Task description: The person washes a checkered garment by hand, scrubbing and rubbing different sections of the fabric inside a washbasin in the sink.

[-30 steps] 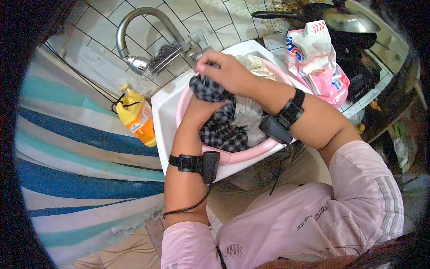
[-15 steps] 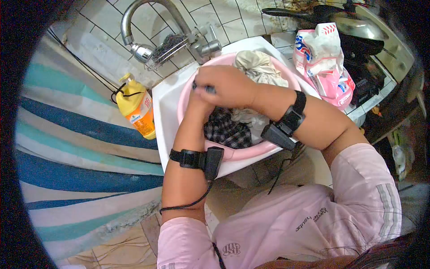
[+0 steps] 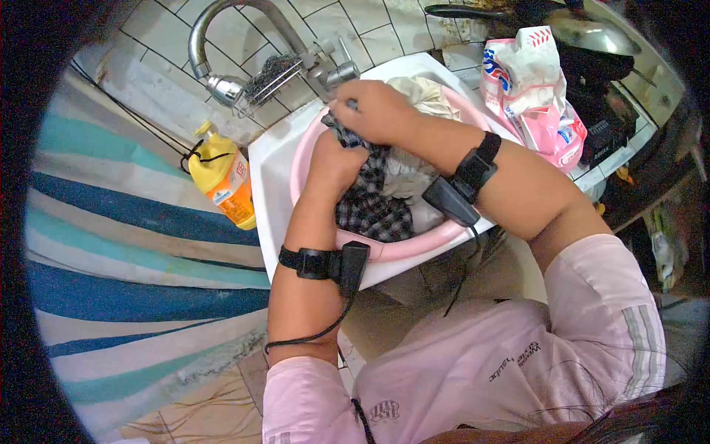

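Note:
A dark checked cloth (image 3: pixel 376 211) hangs from both fists into a pink basin (image 3: pixel 384 252), which sits in a white sink (image 3: pixel 274 181). My left hand (image 3: pixel 337 159) is closed on the cloth near the basin's left side. Just above and to the right, my right hand (image 3: pixel 370 111) grips the upper part of the same cloth, its fingers curled round it. Pale, cream-coloured cloth (image 3: pixel 425 96) lies in the basin behind and to the right of the checked one. The basin's bottom is hidden by the cloths.
A metal faucet (image 3: pixel 244 11) and wire rack (image 3: pixel 275 80) are behind the sink. The yellow bottle (image 3: pixel 222 181) stands left, beside a striped curtain (image 3: pixel 140 237). At right are a pink-and-white packet (image 3: pixel 529 96) and a lidded pan (image 3: pixel 592 41).
Both hands were pressed together half a second ago; now they are slightly apart, with the right one higher and checked cloth showing between them. The view has shifted slightly.

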`<control>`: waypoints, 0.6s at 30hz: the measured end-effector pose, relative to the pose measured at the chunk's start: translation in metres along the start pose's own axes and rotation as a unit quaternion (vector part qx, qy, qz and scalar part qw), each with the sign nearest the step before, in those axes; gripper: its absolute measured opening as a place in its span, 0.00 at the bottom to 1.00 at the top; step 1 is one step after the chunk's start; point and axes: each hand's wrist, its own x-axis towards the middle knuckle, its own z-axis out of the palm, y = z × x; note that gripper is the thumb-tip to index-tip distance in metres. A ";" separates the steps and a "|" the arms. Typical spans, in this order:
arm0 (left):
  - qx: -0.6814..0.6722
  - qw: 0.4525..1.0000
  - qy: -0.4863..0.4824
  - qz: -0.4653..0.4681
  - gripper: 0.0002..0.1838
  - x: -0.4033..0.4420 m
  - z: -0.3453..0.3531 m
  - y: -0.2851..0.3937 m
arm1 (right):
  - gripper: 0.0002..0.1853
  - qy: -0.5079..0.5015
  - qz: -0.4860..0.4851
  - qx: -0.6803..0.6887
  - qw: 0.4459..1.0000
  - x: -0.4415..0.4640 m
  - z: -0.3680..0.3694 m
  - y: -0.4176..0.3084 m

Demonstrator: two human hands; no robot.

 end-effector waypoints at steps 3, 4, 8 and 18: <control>-0.005 1.000 -0.024 -0.017 0.18 0.003 0.000 0.000 | 0.13 0.036 0.099 -0.001 0.994 0.001 -0.009 0.001; -0.013 0.999 -0.025 -0.017 0.18 0.002 0.000 0.000 | 0.13 0.038 0.101 0.002 0.994 -0.004 -0.009 -0.005; 0.071 0.943 0.108 0.308 0.15 0.022 0.017 -0.061 | 0.13 -0.033 -0.118 0.000 0.992 -0.019 -0.002 -0.021; -0.082 0.993 0.037 -0.072 0.20 0.009 0.000 -0.012 | 0.17 -0.113 0.084 -0.088 0.986 -0.012 -0.003 -0.002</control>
